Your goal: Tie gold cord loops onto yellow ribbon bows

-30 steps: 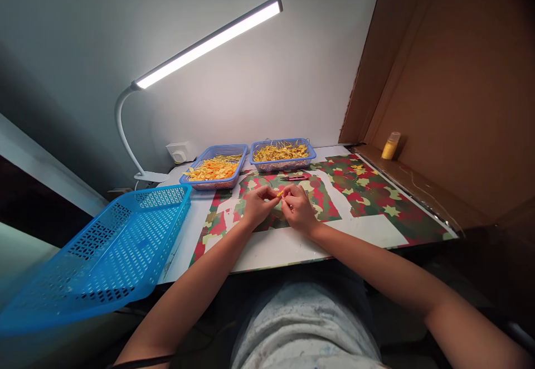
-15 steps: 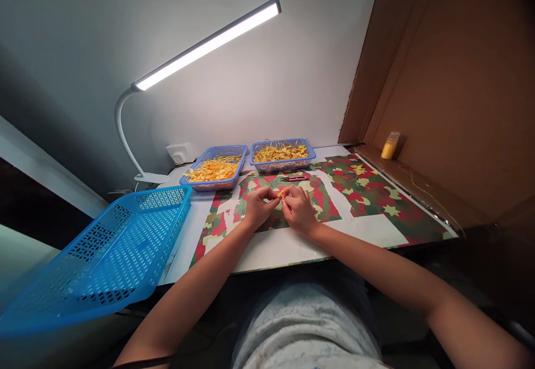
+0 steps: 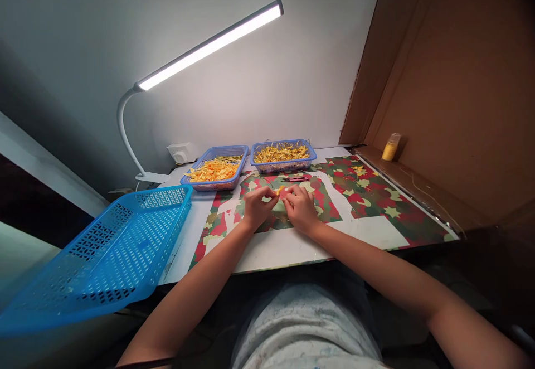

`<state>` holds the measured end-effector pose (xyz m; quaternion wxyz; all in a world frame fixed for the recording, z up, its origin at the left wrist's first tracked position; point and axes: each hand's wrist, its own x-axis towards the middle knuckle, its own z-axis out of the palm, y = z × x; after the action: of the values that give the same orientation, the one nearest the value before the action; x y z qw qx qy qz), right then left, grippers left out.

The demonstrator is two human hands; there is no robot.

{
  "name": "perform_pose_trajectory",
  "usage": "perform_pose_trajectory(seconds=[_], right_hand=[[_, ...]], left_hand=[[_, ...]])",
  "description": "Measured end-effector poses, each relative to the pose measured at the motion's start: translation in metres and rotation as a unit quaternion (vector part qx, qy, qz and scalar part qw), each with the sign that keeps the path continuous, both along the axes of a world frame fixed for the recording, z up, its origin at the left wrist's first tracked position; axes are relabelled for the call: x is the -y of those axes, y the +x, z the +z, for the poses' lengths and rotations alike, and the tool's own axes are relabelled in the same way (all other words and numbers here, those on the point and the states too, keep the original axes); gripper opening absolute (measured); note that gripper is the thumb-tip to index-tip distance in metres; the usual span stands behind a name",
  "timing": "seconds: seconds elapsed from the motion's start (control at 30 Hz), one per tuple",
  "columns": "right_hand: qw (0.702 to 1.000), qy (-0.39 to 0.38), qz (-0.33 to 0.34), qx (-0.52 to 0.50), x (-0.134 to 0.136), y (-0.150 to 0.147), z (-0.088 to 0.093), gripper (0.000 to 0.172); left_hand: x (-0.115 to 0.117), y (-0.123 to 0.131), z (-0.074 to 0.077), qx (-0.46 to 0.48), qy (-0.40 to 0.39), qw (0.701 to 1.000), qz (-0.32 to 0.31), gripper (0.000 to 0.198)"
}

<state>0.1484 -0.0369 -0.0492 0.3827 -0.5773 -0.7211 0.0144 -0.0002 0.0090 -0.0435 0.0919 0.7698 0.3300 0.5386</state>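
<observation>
From the head camera, your left hand point(image 3: 256, 208) and your right hand point(image 3: 299, 208) meet over the middle of the red, green and cream patterned mat point(image 3: 376, 204). Both hands are pinching one tiny yellow folded piece point(image 3: 279, 191) between thumb and fingertips. The other fingers are curled in. The piece sits just above the mat, between your two hands.

Pinch softly, so the little piece does not get squashed. Rest your wrists on the mat, so your fingers do not shake. Hold the piece under the long white desk lamp point(image 3: 209, 45), where you can see it well.

The small red snips point(image 3: 295, 179) lie on the mat just past your hands. Two small blue plastic baskets stand at the mat's far edge: one with orange pieces point(image 3: 217, 149) and one with yellow strips point(image 3: 284, 142). A big bright blue mesh basket point(image 3: 104, 257) sits left of the mat.
</observation>
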Motion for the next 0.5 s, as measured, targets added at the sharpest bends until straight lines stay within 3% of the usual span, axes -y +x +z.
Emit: perform_pose_trajectory(seconds=[0.13, 0.5], right_hand=[[0.997, -0.070, -0.003, -0.040, -0.008, 0.003, -0.003, 0.022], [0.984, -0.074, 0.104, -0.123, -0.013, 0.006, -0.007, 0.023]], left_hand=[[-0.003, 0.003, -0.003, -0.020, 0.044, 0.999, -0.010, 0.015], [-0.004, 0.002, -0.006, -0.078, 0.088, 0.993, -0.015, 0.016]])
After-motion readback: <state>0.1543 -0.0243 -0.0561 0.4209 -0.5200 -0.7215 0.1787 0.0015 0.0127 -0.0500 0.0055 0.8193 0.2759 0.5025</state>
